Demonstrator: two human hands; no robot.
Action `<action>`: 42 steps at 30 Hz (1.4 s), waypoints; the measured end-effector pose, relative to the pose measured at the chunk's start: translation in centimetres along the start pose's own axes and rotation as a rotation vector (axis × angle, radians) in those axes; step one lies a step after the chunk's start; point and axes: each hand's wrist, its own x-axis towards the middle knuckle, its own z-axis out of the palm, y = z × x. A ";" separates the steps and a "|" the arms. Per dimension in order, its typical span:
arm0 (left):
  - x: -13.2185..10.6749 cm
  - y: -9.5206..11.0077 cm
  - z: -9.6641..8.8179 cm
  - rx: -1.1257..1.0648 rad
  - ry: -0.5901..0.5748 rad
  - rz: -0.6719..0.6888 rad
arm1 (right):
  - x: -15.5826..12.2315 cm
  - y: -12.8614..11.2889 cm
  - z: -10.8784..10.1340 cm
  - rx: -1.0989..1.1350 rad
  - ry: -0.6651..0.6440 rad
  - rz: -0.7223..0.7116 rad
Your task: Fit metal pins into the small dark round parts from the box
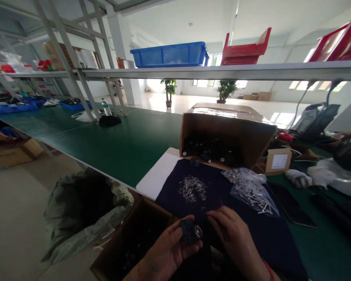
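My left hand (171, 246) is closed round a small black part (188, 231) that has a shiny round metal piece on its right side. Just to the right of it, my right hand (234, 234) has its thumb and fingers together in a pinch; whatever is between the fingertips is too small to make out. Both hands are over a dark blue cloth (219, 195). On the cloth beyond them lies a loose pile of small metal pins or screws (193, 189). A clear plastic bag (253, 191) of longer metal screws or pins sits to the right.
A cardboard box (228, 125) lies on its side behind the cloth, with black parts inside. Below the table edge stand another open box (128, 238) and a lined sack (84, 210). A dark flat device (292, 205) lies right. Overhead, a shelf (175, 73) carries a blue bin (169, 54).
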 end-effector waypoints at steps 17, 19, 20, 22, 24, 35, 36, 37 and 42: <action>0.4 0.9 -0.8 -0.134 0.178 0.073 | 4.4 3.6 1.1 -0.367 -0.253 0.040; 0.5 0.8 -1.0 -0.136 0.183 0.067 | 4.2 3.6 1.4 -0.380 -0.251 0.063; 0.5 0.8 -1.0 -0.137 0.185 0.063 | 4.1 3.5 1.6 -0.384 -0.243 0.070; 0.5 0.7 -1.1 -0.135 0.188 0.059 | 3.9 3.3 1.9 -0.383 -0.224 0.078; 0.5 0.6 -1.1 -0.126 0.193 0.065 | 3.8 3.1 2.0 -0.387 -0.210 0.080; 0.9 0.0 0.3 -0.079 0.073 0.052 | 2.6 -0.6 -1.2 -0.166 -0.014 -0.022; 1.0 -0.1 0.6 -0.072 0.056 0.039 | 2.4 -1.5 -1.4 -0.108 -0.018 -0.040; 1.1 -0.2 0.9 -0.065 0.038 0.026 | 2.1 -2.4 -1.6 -0.062 -0.026 -0.061; 1.2 -0.6 2.0 -0.049 -0.040 0.020 | 1.1 -4.9 -1.6 -0.051 -0.009 -0.214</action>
